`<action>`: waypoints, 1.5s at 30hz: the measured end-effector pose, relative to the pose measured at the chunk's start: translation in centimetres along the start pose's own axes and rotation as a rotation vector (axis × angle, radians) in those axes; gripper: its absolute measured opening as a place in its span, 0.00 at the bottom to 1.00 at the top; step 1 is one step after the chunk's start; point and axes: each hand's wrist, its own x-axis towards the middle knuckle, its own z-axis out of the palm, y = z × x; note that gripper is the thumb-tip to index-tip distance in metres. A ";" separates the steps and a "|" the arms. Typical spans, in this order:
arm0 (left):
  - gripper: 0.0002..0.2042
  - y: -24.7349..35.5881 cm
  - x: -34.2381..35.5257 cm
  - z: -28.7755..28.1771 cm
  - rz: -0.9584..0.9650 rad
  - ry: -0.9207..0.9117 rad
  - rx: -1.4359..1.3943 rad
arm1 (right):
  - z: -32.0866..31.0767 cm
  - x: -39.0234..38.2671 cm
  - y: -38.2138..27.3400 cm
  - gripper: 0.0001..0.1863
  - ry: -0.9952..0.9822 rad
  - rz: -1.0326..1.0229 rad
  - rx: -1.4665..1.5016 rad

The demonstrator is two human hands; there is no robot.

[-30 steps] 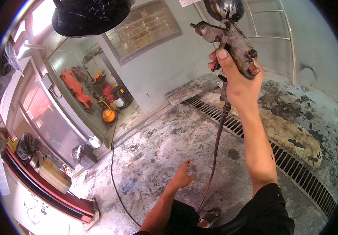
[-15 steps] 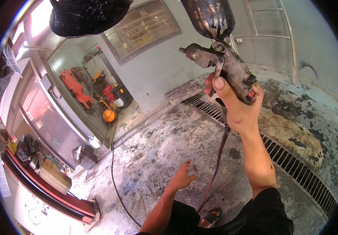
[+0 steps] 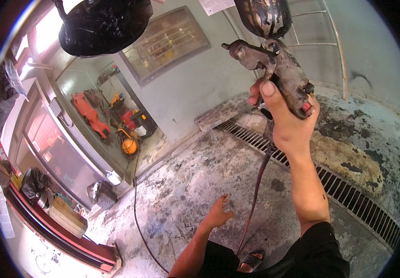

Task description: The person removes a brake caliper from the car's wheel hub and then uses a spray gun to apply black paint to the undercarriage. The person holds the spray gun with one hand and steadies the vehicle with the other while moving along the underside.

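Observation:
My right hand grips a grimy metal spray gun, thumb along its body and fingers curled around the handle. A dark, streaked cup sits on top of the gun, and a dark hose runs from below my hand to the floor. My left hand hangs low in the middle, empty, fingers loosely apart. A glossy black object is suspended at the upper left, not touched by either hand.
A grated drain crosses the stained floor; a low bench stands by the wall. A doorway shows an orange machine and red equipment. A red post, bins and a thin cable lie left. A metal ladder is right.
The spray gun and my right hand are lower than a second ago and slightly further right. The view has shifted a little; my left hand stays low with fingers apart.

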 end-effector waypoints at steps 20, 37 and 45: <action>0.45 -1.1 1.5 0.9 -0.041 -0.021 0.033 | -2.3 -5.2 -6.7 0.19 -0.001 0.077 0.122; 0.45 -1.5 2.8 2.0 0.011 -0.072 0.014 | -4.5 -1.9 -7.8 0.17 0.130 -0.047 -0.169; 0.46 0.0 2.9 2.2 -0.013 -0.093 0.007 | -6.1 -0.2 -8.5 0.17 0.182 -0.159 -0.331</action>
